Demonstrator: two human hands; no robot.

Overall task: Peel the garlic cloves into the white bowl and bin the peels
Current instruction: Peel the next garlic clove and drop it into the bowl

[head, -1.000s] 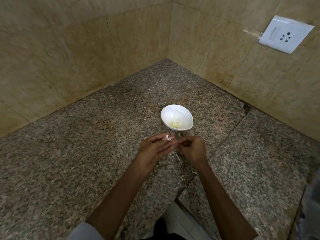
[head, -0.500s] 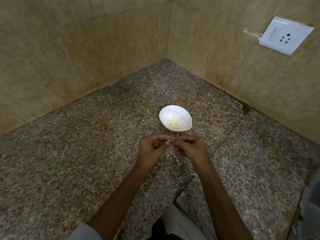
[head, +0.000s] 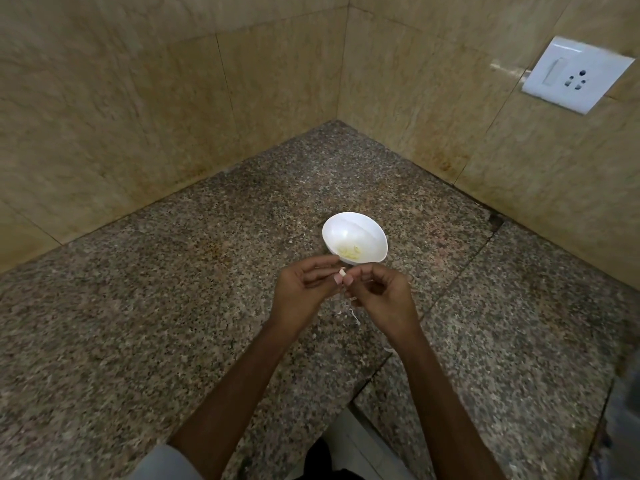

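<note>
A grey sleeve (head: pixel 166 462) shows at the bottom edge, and both forearms reach forward over the speckled stone counter (head: pixel 173 306). Thin white peel scraps (head: pixel 350 311) lie on the counter under the wrists. The left hand (head: pixel 301 292) and right hand (head: pixel 384 299) meet fingertip to fingertip above the counter, fingers curled and thumbs side by side. Together they pinch a small pale garlic clove (head: pixel 342 271), which sticks up between the thumb tips. Just beyond the hands, its near rim partly hidden by the fingers, stands the white bowl (head: pixel 346 220) with a few yellowish peeled cloves (head: pixel 349 251) at the bottom. Tiled walls meet in a corner behind, with a white wall socket (head: pixel 575 76) on the right.
</note>
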